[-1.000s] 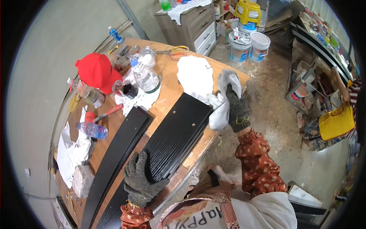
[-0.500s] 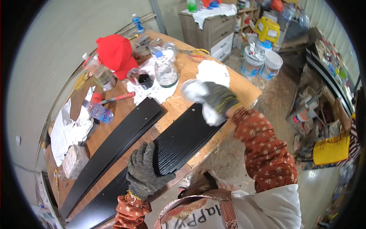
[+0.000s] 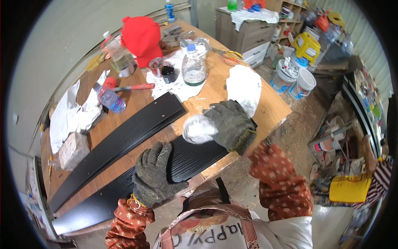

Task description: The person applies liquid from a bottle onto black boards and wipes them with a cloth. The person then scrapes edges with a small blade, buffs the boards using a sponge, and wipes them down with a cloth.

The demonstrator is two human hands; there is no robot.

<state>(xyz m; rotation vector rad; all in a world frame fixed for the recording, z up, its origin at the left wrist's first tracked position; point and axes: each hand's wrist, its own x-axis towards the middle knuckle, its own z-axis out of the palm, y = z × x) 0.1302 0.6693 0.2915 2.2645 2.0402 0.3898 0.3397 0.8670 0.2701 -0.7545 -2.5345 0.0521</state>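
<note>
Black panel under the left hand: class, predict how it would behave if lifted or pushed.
The black panel looks stiff, its long edges unkinked. Lying broad face up, it seems unlikely to roll. Its shiny lower-left end may be slippery.

White cloth (image 3: 199,129) in gloved right fingers (image 3: 224,113)

- At least two black boards (image 3: 120,143) (image 3: 199,155), left to centre
- Two gloved hands (image 3: 154,174) (image 3: 231,125), centre
- One red cap (image 3: 142,38), upper left
- One yellow stool (image 3: 306,46), upper right
- One chest of drawers (image 3: 248,40), top centre
</note>
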